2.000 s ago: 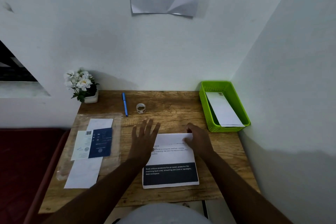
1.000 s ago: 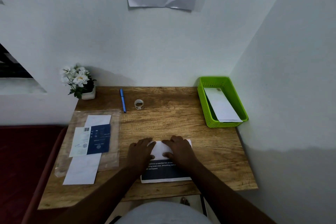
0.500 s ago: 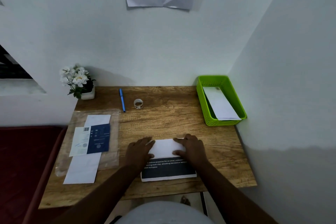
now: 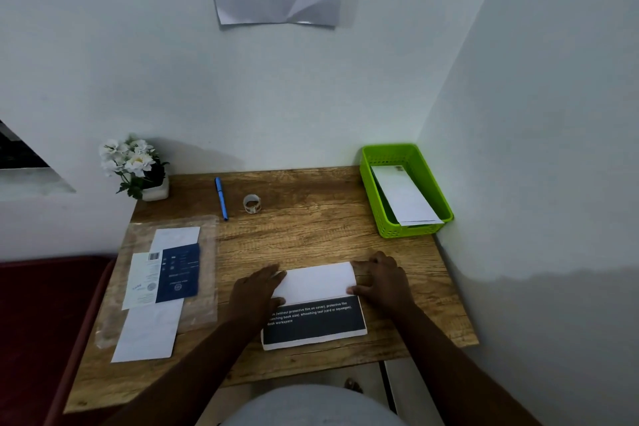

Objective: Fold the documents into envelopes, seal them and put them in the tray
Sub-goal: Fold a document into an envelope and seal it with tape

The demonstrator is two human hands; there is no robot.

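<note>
A printed document (image 4: 314,304) lies at the front middle of the wooden desk, its top part folded down so a white back covers the upper half and a dark band with white text shows below. My left hand (image 4: 256,294) presses flat on the fold's left end. My right hand (image 4: 380,278) presses on its right end. A green tray (image 4: 371,190) at the back right holds a white envelope (image 4: 403,195). White envelopes (image 4: 147,332) lie at the left in a clear plastic sleeve.
A blue pen (image 4: 221,197) and a small tape roll (image 4: 251,203) lie near the back of the desk (image 4: 311,235). A pot of white flowers (image 4: 136,166) stands at the back left corner. A blue and white card (image 4: 166,275) rests on the sleeve. Walls close in behind and right.
The document's top has been folded down toward me. My hands came together on the fold, then slid apart along the crease to its left and right ends.
</note>
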